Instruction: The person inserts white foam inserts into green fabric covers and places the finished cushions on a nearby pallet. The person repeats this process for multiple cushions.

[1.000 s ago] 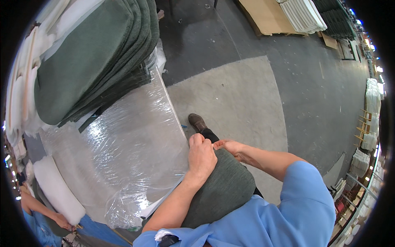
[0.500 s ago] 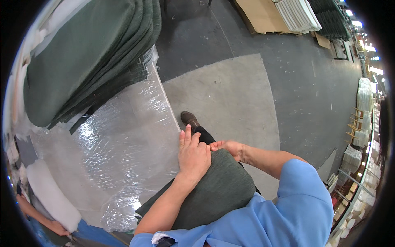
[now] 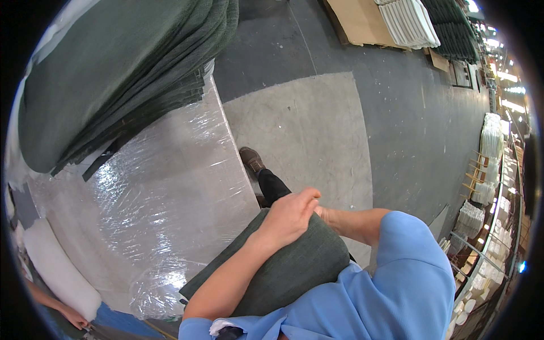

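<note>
The left hand (image 3: 289, 218) lies flat, fingers together, on the green cushion (image 3: 283, 266), having slid toward its far edge. The right hand (image 3: 324, 214) hides behind it, grip unclear. The cushion sits beside the plastic-wrapped table (image 3: 170, 187), still being worked.

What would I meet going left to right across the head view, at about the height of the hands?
White padded roll → table under clear plastic wrap → dark green cushion → left hand resting on it → right hand at its far edge → blue sleeve → shelves of white stock.
</note>
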`<act>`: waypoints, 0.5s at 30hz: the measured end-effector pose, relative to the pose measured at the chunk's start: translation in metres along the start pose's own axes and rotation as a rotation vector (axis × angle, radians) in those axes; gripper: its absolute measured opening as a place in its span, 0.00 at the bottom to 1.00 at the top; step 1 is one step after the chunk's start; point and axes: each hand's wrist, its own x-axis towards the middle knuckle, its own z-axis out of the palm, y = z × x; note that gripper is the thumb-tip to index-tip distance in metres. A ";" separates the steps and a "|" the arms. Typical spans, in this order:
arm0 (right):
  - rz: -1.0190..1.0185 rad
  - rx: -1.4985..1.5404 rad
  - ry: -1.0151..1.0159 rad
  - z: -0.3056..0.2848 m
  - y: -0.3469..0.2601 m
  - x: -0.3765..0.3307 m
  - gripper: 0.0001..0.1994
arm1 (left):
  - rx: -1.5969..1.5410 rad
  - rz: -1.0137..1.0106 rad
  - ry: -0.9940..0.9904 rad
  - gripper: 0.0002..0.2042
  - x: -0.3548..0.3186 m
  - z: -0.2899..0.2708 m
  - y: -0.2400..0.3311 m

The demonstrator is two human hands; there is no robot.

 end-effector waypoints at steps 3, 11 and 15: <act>-0.034 -0.002 0.010 0.000 0.005 0.002 0.21 | 0.049 0.042 -0.028 0.12 0.009 0.024 -0.014; -0.212 0.021 0.039 -0.009 0.027 0.010 0.27 | 0.048 -0.052 -0.240 0.14 0.022 0.020 -0.021; -0.408 -0.117 0.189 -0.012 0.029 0.014 0.30 | -0.243 -0.178 -0.243 0.16 0.014 0.012 -0.031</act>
